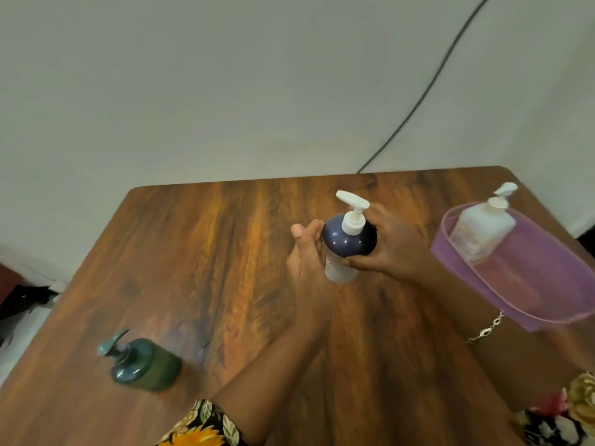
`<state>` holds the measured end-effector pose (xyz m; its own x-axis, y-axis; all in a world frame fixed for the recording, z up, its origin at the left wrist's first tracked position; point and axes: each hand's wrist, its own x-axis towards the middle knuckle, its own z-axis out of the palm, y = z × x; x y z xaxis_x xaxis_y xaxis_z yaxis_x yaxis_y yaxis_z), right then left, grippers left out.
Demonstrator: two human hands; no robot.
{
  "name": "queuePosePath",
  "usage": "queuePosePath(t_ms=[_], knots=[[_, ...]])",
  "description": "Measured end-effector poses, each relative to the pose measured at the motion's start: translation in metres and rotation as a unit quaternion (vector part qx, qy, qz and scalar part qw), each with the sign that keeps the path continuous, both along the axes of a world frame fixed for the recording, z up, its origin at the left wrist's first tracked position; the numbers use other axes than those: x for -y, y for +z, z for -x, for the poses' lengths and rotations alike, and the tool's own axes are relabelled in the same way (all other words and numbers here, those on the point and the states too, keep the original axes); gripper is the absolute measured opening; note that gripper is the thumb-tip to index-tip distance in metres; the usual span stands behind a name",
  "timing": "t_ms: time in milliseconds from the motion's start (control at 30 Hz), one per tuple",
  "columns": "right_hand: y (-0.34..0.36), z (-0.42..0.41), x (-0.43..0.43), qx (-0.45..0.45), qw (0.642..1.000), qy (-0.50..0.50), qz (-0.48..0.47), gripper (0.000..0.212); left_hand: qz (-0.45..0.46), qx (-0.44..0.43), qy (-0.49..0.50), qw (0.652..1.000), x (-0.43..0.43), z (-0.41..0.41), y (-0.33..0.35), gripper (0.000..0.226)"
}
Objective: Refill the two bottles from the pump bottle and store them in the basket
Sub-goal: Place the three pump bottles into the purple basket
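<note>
A dark blue bottle [349, 241] with a white pump head is lifted above the middle of the wooden table [209, 252]. My right hand [391, 249] grips its body from the right. My left hand [306, 252] lies against its left side with the fingers fairly straight. A white pump bottle [483, 225] stands inside the translucent purple basket [547, 284] at the right edge. A dark green pump bottle [145, 363] stands upright at the front left of the table, well apart from both hands.
A pale wall rises behind the table, with a black cable [428, 88] running down it to the table's far edge. Dark clutter [22, 300] lies on the floor at the left.
</note>
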<state>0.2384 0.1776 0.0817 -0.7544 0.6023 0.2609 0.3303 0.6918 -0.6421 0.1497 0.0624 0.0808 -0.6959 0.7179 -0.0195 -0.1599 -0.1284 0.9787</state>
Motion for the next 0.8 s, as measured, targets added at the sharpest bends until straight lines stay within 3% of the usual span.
queuePosePath(t_ms=[67,267,400,533,800], knots=[[0.008,-0.028,-0.014,0.003,1.000,-0.018,0.003,0.062,-0.002,0.001,-0.039,0.999,-0.016,-0.022,0.007,0.063],[0.028,-0.111,-0.051,0.037,0.997,-0.065,0.012,0.063,-0.016,0.019,-0.106,0.994,-0.061,-0.087,0.018,0.099],[0.037,-0.159,-0.078,0.079,0.993,-0.081,-0.014,0.054,-0.023,0.023,-0.140,0.990,-0.088,-0.122,0.021,0.084],[0.032,-0.193,-0.104,0.105,0.991,-0.085,-0.001,0.069,-0.028,0.028,-0.176,0.984,-0.109,-0.149,0.023,0.055],[0.001,-0.234,-0.143,0.152,0.983,-0.084,0.060,0.085,0.028,0.125,-0.186,0.974,-0.142,-0.186,0.010,0.078]])
